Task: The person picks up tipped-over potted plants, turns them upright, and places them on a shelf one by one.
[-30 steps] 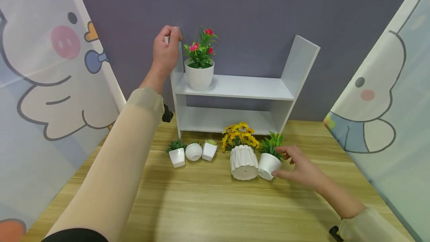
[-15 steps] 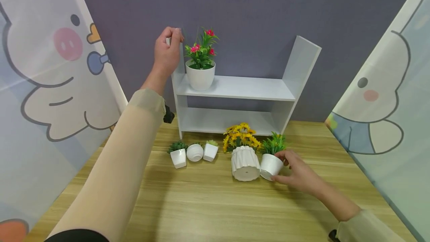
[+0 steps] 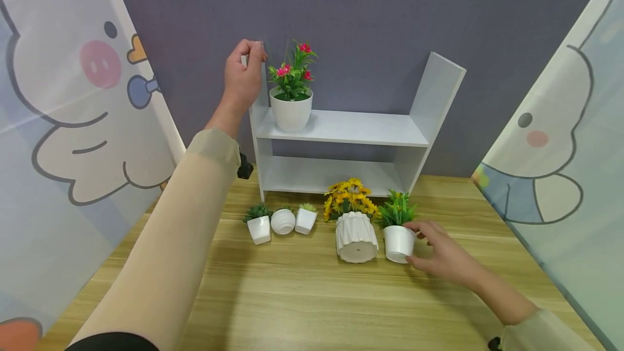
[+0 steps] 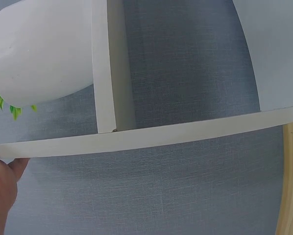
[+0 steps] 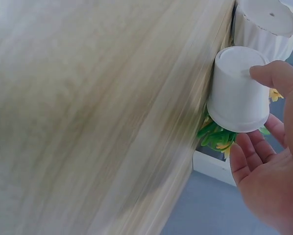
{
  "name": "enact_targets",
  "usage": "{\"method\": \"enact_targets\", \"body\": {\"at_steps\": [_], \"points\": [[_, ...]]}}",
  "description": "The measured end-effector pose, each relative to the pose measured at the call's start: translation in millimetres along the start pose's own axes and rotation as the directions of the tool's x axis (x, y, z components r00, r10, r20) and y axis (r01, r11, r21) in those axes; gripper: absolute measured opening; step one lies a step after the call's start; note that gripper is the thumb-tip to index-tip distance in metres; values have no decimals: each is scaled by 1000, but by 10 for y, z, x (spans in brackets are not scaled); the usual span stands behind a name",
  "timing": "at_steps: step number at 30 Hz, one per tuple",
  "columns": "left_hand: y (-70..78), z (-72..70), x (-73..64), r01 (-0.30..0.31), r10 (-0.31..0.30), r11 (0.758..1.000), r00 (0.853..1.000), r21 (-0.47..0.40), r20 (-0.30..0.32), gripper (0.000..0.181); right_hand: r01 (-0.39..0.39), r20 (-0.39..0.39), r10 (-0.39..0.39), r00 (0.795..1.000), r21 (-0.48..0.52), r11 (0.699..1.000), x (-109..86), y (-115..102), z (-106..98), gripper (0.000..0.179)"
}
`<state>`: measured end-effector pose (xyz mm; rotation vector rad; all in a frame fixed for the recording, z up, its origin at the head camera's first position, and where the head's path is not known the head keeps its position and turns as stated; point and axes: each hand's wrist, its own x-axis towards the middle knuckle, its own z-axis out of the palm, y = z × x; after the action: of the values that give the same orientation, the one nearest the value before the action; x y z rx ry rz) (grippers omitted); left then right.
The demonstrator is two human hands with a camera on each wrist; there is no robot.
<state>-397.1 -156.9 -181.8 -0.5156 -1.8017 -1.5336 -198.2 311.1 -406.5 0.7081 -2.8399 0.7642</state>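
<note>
At the upper left of the head view my left hand (image 3: 244, 72) grips the top of the left side panel of a white two-tier shelf (image 3: 351, 126). The left wrist view shows its fingers at the end of that panel (image 4: 151, 139). My right hand (image 3: 441, 256) pinches a small white pot with a green and yellow artificial plant (image 3: 398, 244), thumb at the base and fingers near the rim. In the right wrist view the thumb lies on the bottom of this pot (image 5: 238, 93). It lies tipped on the table, its base toward me.
A white pot with red flowers (image 3: 291, 112) stands on the shelf's upper left. On the wooden table (image 3: 292, 297) lie a fluted pot of yellow flowers (image 3: 357, 238) and three small succulents, one in a square pot (image 3: 259, 230). A grey wall (image 3: 361, 26) rises behind.
My right hand has closed in on the small potted plant and shifted it slightly right, turning it straighter and away from the fluted pot. The left hand keeps its grip on the shelf.
</note>
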Motion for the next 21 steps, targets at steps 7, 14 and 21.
{"method": "enact_targets", "body": {"at_steps": [7, 14, 21], "points": [[19, -1, -10, -2, 2, 1000, 1000, 15, 0, 28, 13, -24, -13, 1000, -1, 1000, -55, 54, -25, 68], [10, -12, -17, 2, -2, 1000, 1000, 9, 1, 28, 45, -60, -45, 997, -3, 999, -78, 70, -16, 72], [24, -9, -14, 0, 0, 1000, 1000, 2, 6, 28, -187, -41, 194, 980, 137, 973, -142, -82, 74, 91]]}}
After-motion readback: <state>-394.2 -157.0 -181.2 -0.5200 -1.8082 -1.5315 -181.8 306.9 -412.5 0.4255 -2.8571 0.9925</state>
